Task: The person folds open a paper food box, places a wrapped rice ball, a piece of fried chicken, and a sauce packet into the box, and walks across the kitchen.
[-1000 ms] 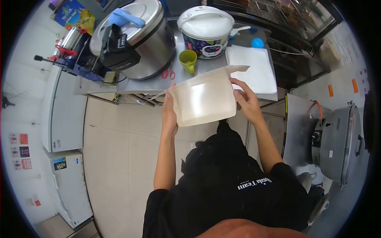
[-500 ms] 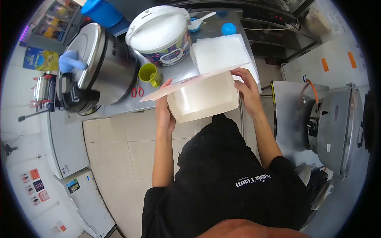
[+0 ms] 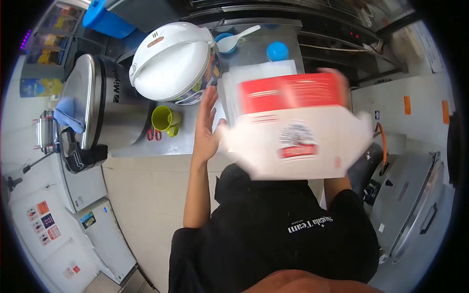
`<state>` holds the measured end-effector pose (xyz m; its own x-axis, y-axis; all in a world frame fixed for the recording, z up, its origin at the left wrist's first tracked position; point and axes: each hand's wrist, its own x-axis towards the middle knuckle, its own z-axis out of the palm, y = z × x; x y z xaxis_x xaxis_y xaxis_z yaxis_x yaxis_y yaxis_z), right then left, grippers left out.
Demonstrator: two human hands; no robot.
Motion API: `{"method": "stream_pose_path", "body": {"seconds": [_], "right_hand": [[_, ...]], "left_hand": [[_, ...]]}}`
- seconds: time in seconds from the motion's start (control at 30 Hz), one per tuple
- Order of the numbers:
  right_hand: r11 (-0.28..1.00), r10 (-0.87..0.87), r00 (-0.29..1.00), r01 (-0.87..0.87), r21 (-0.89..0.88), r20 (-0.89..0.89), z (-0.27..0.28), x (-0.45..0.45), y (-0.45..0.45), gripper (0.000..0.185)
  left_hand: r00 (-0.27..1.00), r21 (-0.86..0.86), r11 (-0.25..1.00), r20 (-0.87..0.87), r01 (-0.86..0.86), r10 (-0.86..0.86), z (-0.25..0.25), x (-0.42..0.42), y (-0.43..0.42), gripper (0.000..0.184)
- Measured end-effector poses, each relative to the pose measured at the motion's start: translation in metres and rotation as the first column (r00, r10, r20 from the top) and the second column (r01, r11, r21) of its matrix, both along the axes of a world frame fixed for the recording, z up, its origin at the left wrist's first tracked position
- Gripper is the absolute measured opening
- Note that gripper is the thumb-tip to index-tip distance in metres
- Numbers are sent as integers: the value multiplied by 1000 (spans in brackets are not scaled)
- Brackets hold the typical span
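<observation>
A red-and-white paper food box [image 3: 298, 141] is held up in front of my body, blurred by motion. Its printed outer side faces me, with a logo in the middle and a red panel along the far edge. My left hand [image 3: 207, 129] is open beside the box's left corner, fingers stretched out; whether it touches the box I cannot tell. My right forearm [image 3: 337, 185] goes up behind the box, which hides nearly all of the right hand; the box appears held from that side. White sheets [image 3: 232, 88] lie on the metal table [image 3: 193, 122] behind it.
On the table stand a white rice cooker [image 3: 171, 63], a large steel pot [image 3: 115, 107], a yellow-green mug [image 3: 165, 119], red-handled scissors [image 3: 154, 135], a white scoop [image 3: 239, 38] and a blue round object [image 3: 277, 51]. A grey lidded appliance [image 3: 410, 200] is at the right.
The box has turned from showing its pale inside to its printed outside, and shifted right and nearer. My left hand has come off it and spread its fingers. The view has shifted slightly.
</observation>
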<state>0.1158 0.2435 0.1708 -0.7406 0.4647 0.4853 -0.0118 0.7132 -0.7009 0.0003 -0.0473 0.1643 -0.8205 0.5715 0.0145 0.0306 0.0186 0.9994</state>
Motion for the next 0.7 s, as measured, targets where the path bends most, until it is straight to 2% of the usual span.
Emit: {"method": "stream_pose_path", "body": {"seconds": [0.03,0.13,0.17,0.2,0.27,0.3,0.33,0.4,0.43,0.5,0.53,0.6,0.7], "right_hand": [[983,-117,991,125,132,-67,6,2,13,44],[977,20,921,64,203,-389,-32,14,50,41],[952,33,978,32,304,-207,-40,21,49,40],[912,41,999,-28,408,-24,-40,24,44,39],[943,-11,950,-95,320,313,-72,37,45,41],[959,203,978,-188,-210,52,-56,35,35,48],[680,237,932,-362,-638,-276,-25,30,14,55],[481,139,901,-424,-767,-410,-10,35,-9,58],[717,164,953,-291,-633,-253,-14,30,-8,53],[754,174,980,-195,-627,-95,-18,17,-25,60],[773,180,983,-151,-616,-14,-20,11,-33,63],[678,200,971,-41,-734,131,-2,10,-66,61],[462,411,897,-48,-885,165,18,11,-112,67]], "left_hand": [[1000,-34,999,-15,6,-7,-3,0,0,74],[970,-122,986,225,117,-88,-32,1,-8,66],[977,-170,981,205,90,-55,-42,6,-8,53],[972,-240,958,209,157,-107,-50,10,-12,50],[955,-363,891,214,272,-205,-62,15,-16,43],[948,-355,881,180,312,-263,-55,21,-15,32],[912,-317,860,231,399,-338,-46,26,-15,30],[803,-224,784,322,579,-501,-20,35,-14,26],[814,-134,816,263,562,-517,-3,38,-12,25],[842,54,855,152,515,-517,33,51,-14,23],[894,-12,894,-6,448,-448,50,53,-15,24],[903,-107,960,-327,257,-278,75,55,-23,26],[644,-431,900,-706,-61,-295,83,56,-29,35]]}}
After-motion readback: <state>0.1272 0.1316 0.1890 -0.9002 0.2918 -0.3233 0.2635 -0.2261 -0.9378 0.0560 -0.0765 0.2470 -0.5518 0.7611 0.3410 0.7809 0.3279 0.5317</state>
